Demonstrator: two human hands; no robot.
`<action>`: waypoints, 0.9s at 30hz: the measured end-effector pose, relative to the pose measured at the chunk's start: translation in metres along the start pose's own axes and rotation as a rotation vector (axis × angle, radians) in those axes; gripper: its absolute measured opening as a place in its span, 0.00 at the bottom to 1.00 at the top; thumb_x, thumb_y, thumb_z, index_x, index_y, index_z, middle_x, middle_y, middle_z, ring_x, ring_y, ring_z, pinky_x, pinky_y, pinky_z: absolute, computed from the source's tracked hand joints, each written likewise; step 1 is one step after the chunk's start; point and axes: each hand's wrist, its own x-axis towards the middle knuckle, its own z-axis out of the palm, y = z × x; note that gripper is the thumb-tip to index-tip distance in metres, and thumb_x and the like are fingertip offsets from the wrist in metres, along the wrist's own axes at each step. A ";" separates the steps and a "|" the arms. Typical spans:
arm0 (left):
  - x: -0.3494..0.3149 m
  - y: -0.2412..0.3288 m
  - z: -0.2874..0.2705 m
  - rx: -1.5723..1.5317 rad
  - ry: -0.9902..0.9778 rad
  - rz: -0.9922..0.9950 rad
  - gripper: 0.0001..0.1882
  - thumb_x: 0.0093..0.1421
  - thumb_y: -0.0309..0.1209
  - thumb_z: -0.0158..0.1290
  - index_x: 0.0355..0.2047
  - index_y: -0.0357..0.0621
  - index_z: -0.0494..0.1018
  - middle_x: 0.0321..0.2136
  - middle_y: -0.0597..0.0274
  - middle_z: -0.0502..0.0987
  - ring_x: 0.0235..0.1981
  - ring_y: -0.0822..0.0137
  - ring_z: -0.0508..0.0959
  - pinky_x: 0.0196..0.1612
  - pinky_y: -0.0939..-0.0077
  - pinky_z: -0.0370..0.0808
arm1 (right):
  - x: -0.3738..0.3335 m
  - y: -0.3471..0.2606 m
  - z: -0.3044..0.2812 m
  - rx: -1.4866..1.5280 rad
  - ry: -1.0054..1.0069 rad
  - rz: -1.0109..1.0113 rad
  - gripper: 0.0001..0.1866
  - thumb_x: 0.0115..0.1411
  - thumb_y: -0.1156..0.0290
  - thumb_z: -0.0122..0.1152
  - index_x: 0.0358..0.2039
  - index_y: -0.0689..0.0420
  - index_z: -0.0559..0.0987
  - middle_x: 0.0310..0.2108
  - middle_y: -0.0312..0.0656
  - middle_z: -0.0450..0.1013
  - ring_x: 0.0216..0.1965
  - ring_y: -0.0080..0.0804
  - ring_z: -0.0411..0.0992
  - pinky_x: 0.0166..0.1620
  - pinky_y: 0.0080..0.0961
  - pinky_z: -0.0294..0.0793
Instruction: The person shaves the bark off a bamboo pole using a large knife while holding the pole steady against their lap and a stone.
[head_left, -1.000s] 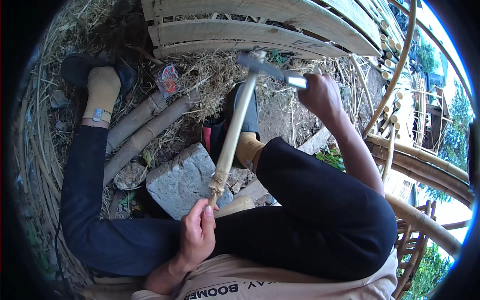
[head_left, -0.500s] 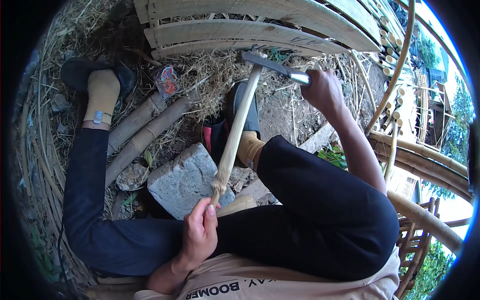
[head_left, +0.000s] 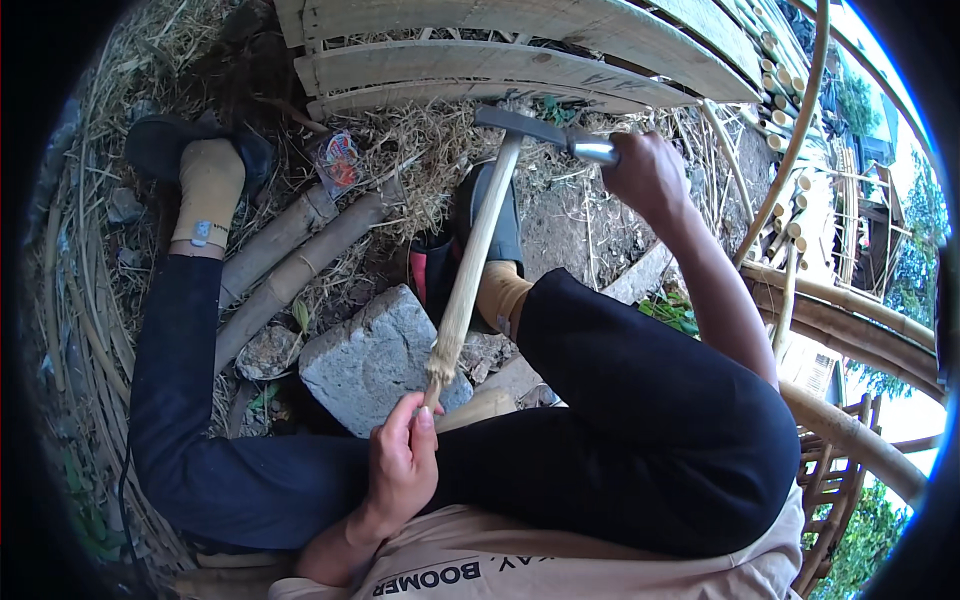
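Note:
My left hand point(head_left: 402, 460) pinches the near end of a pale bamboo strip point(head_left: 467, 293) between thumb and fingers, close to its ragged, swollen node. The strip slants up and away, passing over the grey stone block point(head_left: 365, 360) and in front of my shoe point(head_left: 505, 225). My right hand point(head_left: 648, 178) is wrapped round the handle of a knife with a dark, broad blade point(head_left: 520, 124) and a silvery collar. This blade lies crosswise at the strip's far end and appears to touch it. Most of the handle is hidden in my fist.
Wooden slats point(head_left: 480, 62) stand along the far side. Bamboo poles point(head_left: 290, 275) lie on straw-strewn ground at the left, near a crumpled wrapper point(head_left: 337, 160). Stacked bamboo point(head_left: 795, 215) and a thick pole point(head_left: 850, 440) are at the right. My bent legs frame the work.
Both hands, the strip and the knife keep nearly the same pose. The knife blade has shifted very slightly left, and the whole view has moved a little.

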 end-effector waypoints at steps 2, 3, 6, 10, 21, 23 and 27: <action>0.004 -0.001 0.003 -0.017 -0.004 -0.027 0.09 0.71 0.28 0.45 0.37 0.37 0.72 0.12 0.60 0.65 0.13 0.71 0.68 0.19 0.70 0.62 | -0.004 0.006 -0.012 -0.063 0.025 -0.053 0.03 0.48 0.73 0.62 0.25 0.53 0.83 0.15 0.43 0.75 0.18 0.40 0.77 0.27 0.37 0.77; 0.004 -0.002 0.003 0.016 -0.025 0.003 0.09 0.71 0.28 0.45 0.37 0.38 0.72 0.12 0.60 0.65 0.13 0.71 0.69 0.19 0.70 0.62 | -0.012 0.006 -0.020 -0.006 0.030 -0.131 0.04 0.49 0.74 0.62 0.25 0.52 0.83 0.15 0.43 0.75 0.18 0.40 0.77 0.27 0.37 0.77; 0.004 0.006 0.003 -0.013 -0.056 0.032 0.09 0.71 0.28 0.45 0.37 0.38 0.73 0.12 0.61 0.65 0.13 0.71 0.68 0.19 0.70 0.62 | -0.014 0.012 -0.016 0.085 -0.054 -0.059 0.04 0.47 0.71 0.66 0.26 0.53 0.83 0.19 0.46 0.77 0.21 0.43 0.78 0.28 0.38 0.77; 0.001 0.009 -0.001 0.003 -0.029 0.019 0.09 0.71 0.28 0.45 0.37 0.38 0.73 0.12 0.62 0.65 0.13 0.72 0.68 0.19 0.71 0.62 | -0.021 0.016 -0.019 -0.062 -0.145 -0.024 0.02 0.50 0.71 0.65 0.26 0.53 0.83 0.18 0.49 0.76 0.20 0.47 0.78 0.28 0.42 0.76; 0.002 0.010 -0.006 -0.150 -0.064 -0.004 0.11 0.74 0.33 0.43 0.40 0.39 0.71 0.15 0.74 0.62 0.16 0.83 0.60 0.20 0.81 0.55 | -0.042 0.042 -0.012 0.085 -0.100 0.301 0.13 0.52 0.68 0.61 0.36 0.60 0.84 0.27 0.54 0.80 0.31 0.51 0.80 0.41 0.43 0.79; 0.002 0.005 -0.006 -0.218 -0.092 -0.025 0.12 0.75 0.35 0.42 0.43 0.40 0.69 0.16 0.78 0.59 0.16 0.86 0.56 0.19 0.85 0.52 | -0.047 0.043 -0.008 0.189 -0.058 0.341 0.11 0.53 0.68 0.61 0.33 0.61 0.84 0.26 0.54 0.79 0.29 0.51 0.80 0.39 0.42 0.78; 0.006 0.001 -0.006 -0.369 -0.157 -0.100 0.11 0.75 0.36 0.41 0.44 0.41 0.67 0.16 0.79 0.57 0.14 0.87 0.53 0.17 0.86 0.48 | -0.051 0.020 -0.020 0.377 -0.022 0.325 0.10 0.56 0.67 0.63 0.30 0.62 0.84 0.22 0.55 0.77 0.25 0.50 0.79 0.35 0.40 0.77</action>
